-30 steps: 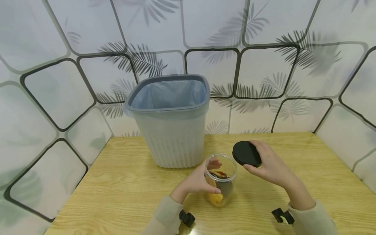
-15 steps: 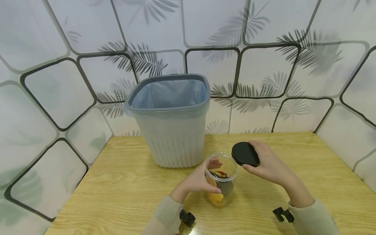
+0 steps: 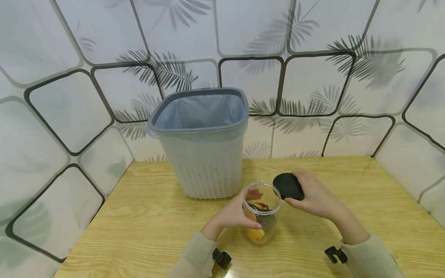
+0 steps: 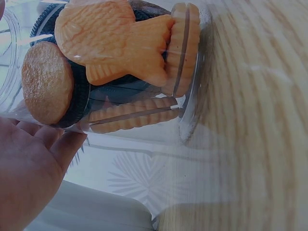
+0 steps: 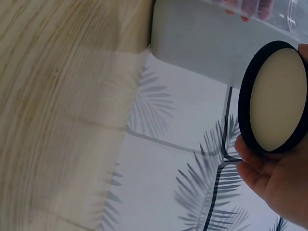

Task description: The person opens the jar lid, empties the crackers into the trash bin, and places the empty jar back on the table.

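A clear round jar [image 3: 274, 229] stands on the table with its mouth uncovered. My left hand [image 3: 233, 212] grips it from the left, thumb in front and fingers behind. Through its wall in the left wrist view show a fish-shaped cookie [image 4: 108, 41], a round tan cookie [image 4: 47, 82], cream-filled sandwich cookies [image 4: 132, 114] and dark cookies. To the right of the jar's mouth, my right hand [image 3: 314, 195] holds a black round lid [image 3: 287, 185] by its edge. The lid's pale inner disc [image 5: 279, 98] shows in the right wrist view.
A grey-white trash bin [image 3: 205, 166] with a blue liner stands behind the jar, slightly left. The wooden table [image 3: 146, 227] ends at a leaf-patterned wall [image 3: 313, 85] at the back. A black strap piece hangs at each wrist.
My right hand has lowered the lid slightly and brought it a little left, closer to the jar's rim. The left hand and the jar have stayed in place.
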Action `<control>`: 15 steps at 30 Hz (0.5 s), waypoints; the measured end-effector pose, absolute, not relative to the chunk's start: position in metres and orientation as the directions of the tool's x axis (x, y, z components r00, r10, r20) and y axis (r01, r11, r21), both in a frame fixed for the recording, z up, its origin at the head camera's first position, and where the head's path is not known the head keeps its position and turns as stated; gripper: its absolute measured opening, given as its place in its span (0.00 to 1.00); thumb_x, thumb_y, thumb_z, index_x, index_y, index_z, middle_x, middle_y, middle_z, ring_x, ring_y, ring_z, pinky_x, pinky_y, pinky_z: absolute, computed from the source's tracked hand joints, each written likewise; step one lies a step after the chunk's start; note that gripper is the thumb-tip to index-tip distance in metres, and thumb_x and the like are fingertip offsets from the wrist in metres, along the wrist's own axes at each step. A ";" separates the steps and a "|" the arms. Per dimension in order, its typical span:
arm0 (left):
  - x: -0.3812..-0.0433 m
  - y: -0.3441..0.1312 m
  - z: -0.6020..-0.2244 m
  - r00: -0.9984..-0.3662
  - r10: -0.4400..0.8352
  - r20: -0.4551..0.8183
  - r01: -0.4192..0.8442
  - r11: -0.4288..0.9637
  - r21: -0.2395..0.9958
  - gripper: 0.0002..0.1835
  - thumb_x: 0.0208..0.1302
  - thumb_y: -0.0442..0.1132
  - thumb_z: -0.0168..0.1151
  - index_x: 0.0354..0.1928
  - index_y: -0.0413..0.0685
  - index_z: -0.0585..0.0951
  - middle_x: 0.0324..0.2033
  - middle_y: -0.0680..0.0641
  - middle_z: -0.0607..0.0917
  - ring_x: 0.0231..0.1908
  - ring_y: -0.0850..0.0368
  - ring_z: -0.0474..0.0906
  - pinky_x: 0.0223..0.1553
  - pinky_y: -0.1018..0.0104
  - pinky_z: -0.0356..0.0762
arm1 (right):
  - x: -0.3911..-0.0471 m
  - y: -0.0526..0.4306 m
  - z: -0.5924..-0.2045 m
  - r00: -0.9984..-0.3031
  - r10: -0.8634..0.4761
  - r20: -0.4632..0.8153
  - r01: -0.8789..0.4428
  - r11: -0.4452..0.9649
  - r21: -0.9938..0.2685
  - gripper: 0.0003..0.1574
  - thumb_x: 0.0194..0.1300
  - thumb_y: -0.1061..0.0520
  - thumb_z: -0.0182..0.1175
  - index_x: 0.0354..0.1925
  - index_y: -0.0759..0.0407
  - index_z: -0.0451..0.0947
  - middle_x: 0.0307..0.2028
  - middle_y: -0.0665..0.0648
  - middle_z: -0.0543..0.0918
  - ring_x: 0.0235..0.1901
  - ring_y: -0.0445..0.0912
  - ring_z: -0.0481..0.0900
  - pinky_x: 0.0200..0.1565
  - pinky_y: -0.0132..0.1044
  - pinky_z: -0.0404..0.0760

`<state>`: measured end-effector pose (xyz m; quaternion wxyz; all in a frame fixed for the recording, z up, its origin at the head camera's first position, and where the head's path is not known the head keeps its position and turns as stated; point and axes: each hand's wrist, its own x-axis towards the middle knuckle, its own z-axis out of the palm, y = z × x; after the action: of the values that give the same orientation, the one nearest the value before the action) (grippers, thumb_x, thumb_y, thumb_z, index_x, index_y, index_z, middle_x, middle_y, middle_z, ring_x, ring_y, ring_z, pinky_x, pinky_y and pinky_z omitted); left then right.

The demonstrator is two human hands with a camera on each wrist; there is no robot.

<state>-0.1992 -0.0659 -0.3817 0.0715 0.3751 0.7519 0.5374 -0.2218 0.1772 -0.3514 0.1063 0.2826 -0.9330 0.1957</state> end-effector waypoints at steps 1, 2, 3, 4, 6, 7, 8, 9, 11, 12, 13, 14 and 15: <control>-0.197 -0.066 -0.378 -0.709 0.641 0.295 0.486 0.141 0.862 0.44 0.35 0.35 0.65 0.54 0.52 0.50 0.49 0.43 0.62 0.49 0.56 0.59 0.47 0.63 0.58 | -0.222 0.177 -0.352 -0.818 -0.488 0.305 -0.569 0.764 -0.305 0.50 0.40 0.32 0.50 0.52 0.66 0.55 0.47 0.63 0.61 0.47 0.55 0.57 0.42 0.48 0.60; -0.195 -0.066 -0.375 -0.709 0.642 0.292 0.484 0.141 0.864 0.44 0.35 0.34 0.65 0.54 0.51 0.49 0.49 0.42 0.62 0.49 0.55 0.59 0.47 0.62 0.57 | -0.222 0.177 -0.353 -0.819 -0.489 0.299 -0.568 0.765 -0.304 0.50 0.40 0.32 0.50 0.52 0.66 0.54 0.47 0.63 0.61 0.47 0.55 0.57 0.42 0.48 0.60; -0.193 -0.066 -0.373 -0.708 0.643 0.291 0.484 0.142 0.863 0.44 0.35 0.33 0.65 0.54 0.50 0.49 0.49 0.42 0.62 0.49 0.54 0.59 0.47 0.62 0.57 | -0.222 0.176 -0.354 -0.819 -0.492 0.296 -0.569 0.764 -0.304 0.50 0.41 0.32 0.49 0.52 0.66 0.55 0.47 0.63 0.62 0.46 0.54 0.58 0.42 0.48 0.60; -0.192 -0.066 -0.371 -0.707 0.645 0.290 0.484 0.142 0.864 0.44 0.35 0.32 0.65 0.54 0.48 0.49 0.49 0.42 0.61 0.49 0.53 0.58 0.47 0.61 0.57 | -0.223 0.176 -0.355 -0.819 -0.494 0.292 -0.569 0.764 -0.305 0.50 0.41 0.32 0.49 0.52 0.65 0.55 0.46 0.63 0.62 0.46 0.54 0.58 0.42 0.48 0.60; -0.191 -0.066 -0.368 -0.705 0.648 0.288 0.485 0.145 0.863 0.44 0.36 0.31 0.64 0.55 0.44 0.49 0.49 0.42 0.61 0.49 0.52 0.58 0.47 0.61 0.57 | -0.223 0.176 -0.357 -0.819 -0.497 0.286 -0.570 0.762 -0.308 0.50 0.41 0.32 0.49 0.52 0.65 0.55 0.46 0.62 0.62 0.46 0.54 0.58 0.42 0.47 0.61; -0.191 -0.066 -0.368 -0.703 0.649 0.291 0.490 0.145 0.860 0.44 0.36 0.31 0.64 0.55 0.43 0.49 0.49 0.41 0.61 0.49 0.52 0.58 0.47 0.61 0.57 | -0.224 0.175 -0.358 -0.819 -0.498 0.283 -0.570 0.762 -0.308 0.50 0.41 0.32 0.49 0.52 0.65 0.54 0.46 0.62 0.63 0.46 0.54 0.59 0.42 0.47 0.61; -0.191 -0.066 -0.368 -0.702 0.650 0.292 0.491 0.144 0.859 0.43 0.36 0.31 0.64 0.55 0.41 0.49 0.49 0.41 0.61 0.49 0.52 0.58 0.47 0.62 0.57 | -0.224 0.175 -0.359 -0.819 -0.500 0.280 -0.570 0.762 -0.307 0.50 0.41 0.32 0.49 0.52 0.65 0.54 0.46 0.62 0.63 0.46 0.53 0.59 0.42 0.47 0.61; -0.190 -0.066 -0.367 -0.701 0.650 0.292 0.490 0.142 0.860 0.43 0.36 0.31 0.64 0.55 0.41 0.48 0.49 0.41 0.61 0.49 0.52 0.58 0.47 0.62 0.57 | -0.225 0.174 -0.360 -0.818 -0.502 0.279 -0.572 0.762 -0.305 0.50 0.41 0.32 0.49 0.52 0.65 0.54 0.46 0.62 0.63 0.46 0.53 0.59 0.42 0.47 0.61; -0.190 -0.066 -0.367 -0.701 0.650 0.295 0.491 0.138 0.860 0.44 0.36 0.31 0.64 0.55 0.40 0.48 0.49 0.40 0.61 0.49 0.52 0.58 0.47 0.62 0.58 | -0.225 0.174 -0.361 -0.819 -0.505 0.272 -0.571 0.764 -0.301 0.51 0.41 0.31 0.49 0.52 0.66 0.54 0.46 0.63 0.63 0.46 0.53 0.59 0.42 0.46 0.61; -0.191 -0.066 -0.368 -0.699 0.650 0.298 0.494 0.138 0.858 0.44 0.36 0.31 0.64 0.55 0.40 0.48 0.49 0.40 0.61 0.49 0.52 0.58 0.46 0.63 0.59 | -0.226 0.173 -0.362 -0.819 -0.507 0.269 -0.571 0.765 -0.298 0.51 0.40 0.31 0.49 0.52 0.66 0.54 0.46 0.63 0.63 0.46 0.53 0.59 0.42 0.46 0.61; -0.191 -0.066 -0.368 -0.698 0.650 0.302 0.496 0.135 0.857 0.44 0.36 0.31 0.64 0.55 0.41 0.48 0.48 0.39 0.61 0.49 0.52 0.58 0.46 0.63 0.59 | -0.226 0.173 -0.363 -0.821 -0.507 0.263 -0.569 0.767 -0.296 0.52 0.40 0.31 0.48 0.52 0.67 0.54 0.46 0.63 0.63 0.46 0.54 0.59 0.43 0.46 0.61; -0.191 -0.066 -0.369 -0.699 0.649 0.300 0.493 0.133 0.860 0.44 0.36 0.31 0.64 0.55 0.42 0.48 0.48 0.39 0.61 0.49 0.51 0.58 0.46 0.63 0.59 | -0.227 0.172 -0.363 -0.822 -0.507 0.259 -0.567 0.770 -0.293 0.52 0.40 0.30 0.48 0.52 0.67 0.54 0.46 0.63 0.63 0.46 0.54 0.59 0.43 0.46 0.61; -0.191 -0.066 -0.369 -0.699 0.649 0.301 0.494 0.133 0.860 0.44 0.35 0.31 0.64 0.55 0.42 0.48 0.48 0.39 0.61 0.49 0.51 0.58 0.46 0.63 0.59 | -0.227 0.172 -0.364 -0.823 -0.508 0.254 -0.566 0.772 -0.290 0.52 0.40 0.30 0.48 0.52 0.67 0.54 0.47 0.64 0.63 0.46 0.54 0.59 0.43 0.46 0.61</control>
<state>-0.1915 -0.0659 -0.3690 0.0724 0.3814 0.7490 0.5369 -0.2271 0.1722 -0.3639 0.0808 0.2863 -0.9377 0.1794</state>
